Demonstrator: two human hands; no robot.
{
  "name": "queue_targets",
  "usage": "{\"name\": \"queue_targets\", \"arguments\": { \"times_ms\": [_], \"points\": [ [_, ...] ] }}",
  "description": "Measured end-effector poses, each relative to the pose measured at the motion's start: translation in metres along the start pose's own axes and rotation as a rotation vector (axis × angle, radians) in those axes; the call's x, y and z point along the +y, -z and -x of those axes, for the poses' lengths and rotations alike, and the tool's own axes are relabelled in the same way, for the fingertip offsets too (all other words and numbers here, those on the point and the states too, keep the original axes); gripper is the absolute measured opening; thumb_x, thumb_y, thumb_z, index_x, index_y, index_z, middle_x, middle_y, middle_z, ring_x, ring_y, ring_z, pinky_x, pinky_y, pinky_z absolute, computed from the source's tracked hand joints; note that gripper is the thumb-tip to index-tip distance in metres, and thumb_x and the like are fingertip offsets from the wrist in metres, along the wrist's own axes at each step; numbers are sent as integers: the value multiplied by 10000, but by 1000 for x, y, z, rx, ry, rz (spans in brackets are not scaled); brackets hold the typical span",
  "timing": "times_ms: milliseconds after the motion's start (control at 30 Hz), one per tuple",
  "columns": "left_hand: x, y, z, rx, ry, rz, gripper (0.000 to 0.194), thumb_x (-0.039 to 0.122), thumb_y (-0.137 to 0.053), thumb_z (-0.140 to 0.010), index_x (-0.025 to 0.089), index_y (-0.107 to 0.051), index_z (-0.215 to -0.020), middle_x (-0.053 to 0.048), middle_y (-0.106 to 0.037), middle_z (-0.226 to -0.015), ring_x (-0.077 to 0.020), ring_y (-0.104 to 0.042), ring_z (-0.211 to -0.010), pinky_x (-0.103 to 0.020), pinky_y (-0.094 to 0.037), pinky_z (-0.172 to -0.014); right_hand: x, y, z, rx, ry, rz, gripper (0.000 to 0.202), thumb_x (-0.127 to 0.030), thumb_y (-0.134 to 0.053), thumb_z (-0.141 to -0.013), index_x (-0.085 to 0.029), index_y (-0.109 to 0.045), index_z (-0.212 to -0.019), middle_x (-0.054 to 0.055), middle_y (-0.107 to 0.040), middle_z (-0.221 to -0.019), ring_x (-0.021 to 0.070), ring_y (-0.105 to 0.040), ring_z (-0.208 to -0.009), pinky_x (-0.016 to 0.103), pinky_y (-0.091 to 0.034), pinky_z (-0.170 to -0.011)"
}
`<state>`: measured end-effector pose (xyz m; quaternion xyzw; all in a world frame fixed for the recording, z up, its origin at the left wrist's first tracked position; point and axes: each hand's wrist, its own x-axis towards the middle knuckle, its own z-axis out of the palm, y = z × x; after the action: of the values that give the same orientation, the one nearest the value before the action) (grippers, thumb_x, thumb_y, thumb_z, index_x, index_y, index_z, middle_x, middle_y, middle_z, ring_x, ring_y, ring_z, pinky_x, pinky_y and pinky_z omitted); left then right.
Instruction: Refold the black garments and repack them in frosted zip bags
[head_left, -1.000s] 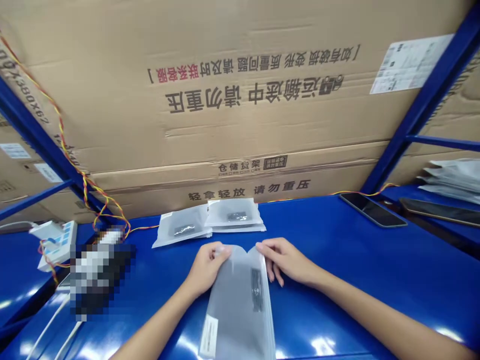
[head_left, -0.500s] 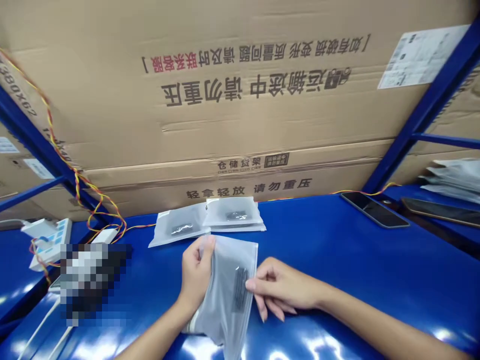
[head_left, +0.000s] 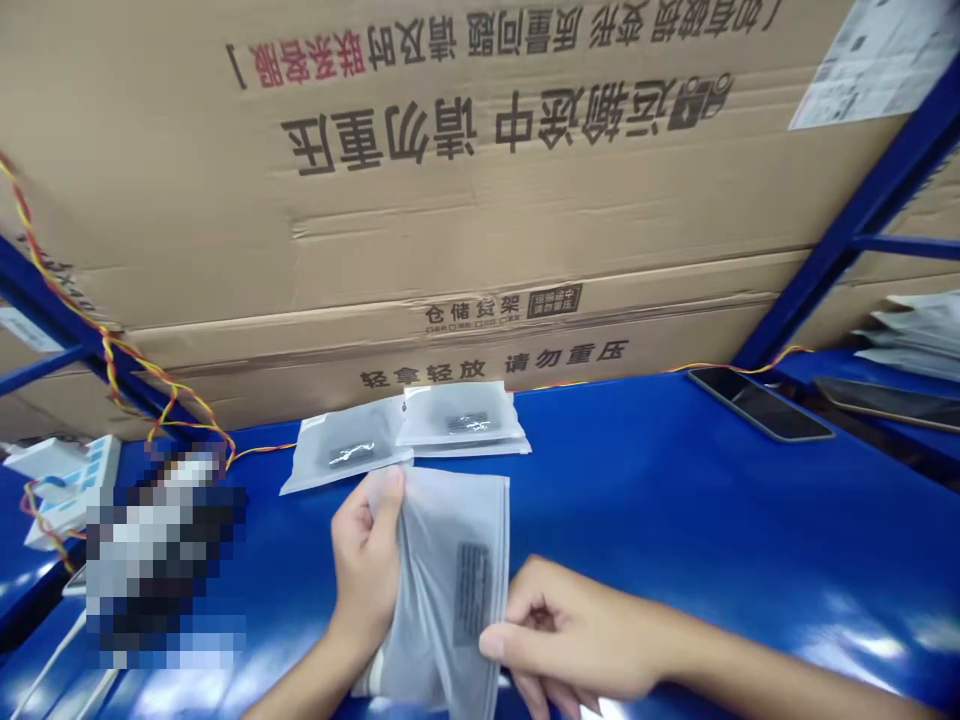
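Observation:
A frosted plastic zip bag (head_left: 431, 560) with a block of dark print hangs between my two hands above the blue surface. My left hand (head_left: 367, 550) is closed on its upper left corner, thumb in front. With thumb and bent fingers, my right hand (head_left: 566, 635) pinches the bag's right edge, low down beside the print. Something pale shows at the bag's lower left; I cannot make out what it is. Behind it lie two more such bags, a flat bag (head_left: 349, 445) on the left and a fuller-looking bag (head_left: 457, 415) on the right.
A large cardboard box (head_left: 480, 230) stands upright behind the blue shelf (head_left: 675, 520). To the right lie a phone (head_left: 761, 403), another dark device (head_left: 892, 402) and stacked bags (head_left: 911, 335). On the left are a power strip (head_left: 82, 495), twisted wires (head_left: 169, 395) and a blurred-out patch.
My right hand has slid down along the bag's right edge. The left hand, still gripping the corner, has shifted slightly left in view. The camera view has also moved a little.

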<state>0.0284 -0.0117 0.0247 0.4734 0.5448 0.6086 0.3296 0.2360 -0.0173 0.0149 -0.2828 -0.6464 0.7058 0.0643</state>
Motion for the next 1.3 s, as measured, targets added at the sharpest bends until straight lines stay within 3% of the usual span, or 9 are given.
{"name": "queue_targets", "arguments": {
  "times_ms": [100,233,367,567,667,767,1000,1200,1300],
  "points": [
    [9,3,-2,45,41,49,526,675,-750,-836,191,-604,-689,40,-546,-593,-121,-447,-530,-234,-410,-491,-2,-2,2,33,30,73,514,-481,-570,-969,-193,-546,-543,-50,-495,-477,57,-374,-385,181,-319,-402],
    [15,8,-10,163,124,119,548,687,-847,-706,170,-691,-794,12,-668,-699,-145,-557,-595,-243,-465,-548,-1,-2,5,11,152,223,479,-325,-636,-898,-205,-364,-523,-89,-267,-493,45,-258,-458,204,-201,-439],
    [10,11,-22,186,204,151,562,679,-883,-639,174,-708,-814,11,-697,-741,-152,-595,-641,-247,-493,-600,3,-1,6,36,137,251,434,-336,-580,-950,-186,-514,-549,-59,-449,-496,73,-416,-484,215,-313,-497],
    [-2,6,-24,102,283,189,616,687,-907,-563,167,-741,-850,-26,-744,-770,-187,-646,-682,-266,-520,-614,2,9,2,633,259,87,461,-638,-555,-966,-211,-591,-798,-42,-565,-606,97,-466,-453,226,-360,-426],
    [-7,1,-16,-1,283,213,630,712,-881,-619,158,-743,-884,-40,-758,-786,-208,-672,-694,-297,-548,-644,6,14,-4,655,197,-40,479,-671,-641,-889,-216,-625,-1037,-34,-640,-732,97,-505,-391,211,-360,-310],
    [-11,-1,-11,-82,237,188,624,731,-833,-703,160,-748,-939,-53,-776,-841,-240,-714,-786,-329,-578,-736,9,19,-7,714,226,-65,451,-633,-725,-840,-220,-607,-980,-44,-618,-706,116,-573,-424,195,-388,-301],
    [-13,14,-7,-179,222,104,684,734,-805,-750,154,-788,-1113,-138,-806,-1122,-350,-726,-1106,-426,-563,-983,-9,31,2,498,327,-62,478,-597,-829,-773,-165,-741,-959,42,-750,-846,193,-737,-729,319,-640,-668],
    [-8,30,15,-177,229,76,670,766,-762,-767,175,-789,-1081,-148,-799,-1154,-371,-699,-1189,-485,-514,-1077,-13,12,-11,348,246,61,413,-526,-869,-734,-165,-779,-914,33,-742,-809,171,-665,-643,262,-562,-520],
    [-2,33,23,-158,220,79,700,804,-715,-771,170,-779,-1060,-142,-803,-1103,-363,-719,-1125,-474,-544,-1021,-15,-3,-24,350,279,128,340,-426,-929,-640,-175,-767,-804,0,-728,-750,175,-633,-668,279,-563,-597]
  ]
}}
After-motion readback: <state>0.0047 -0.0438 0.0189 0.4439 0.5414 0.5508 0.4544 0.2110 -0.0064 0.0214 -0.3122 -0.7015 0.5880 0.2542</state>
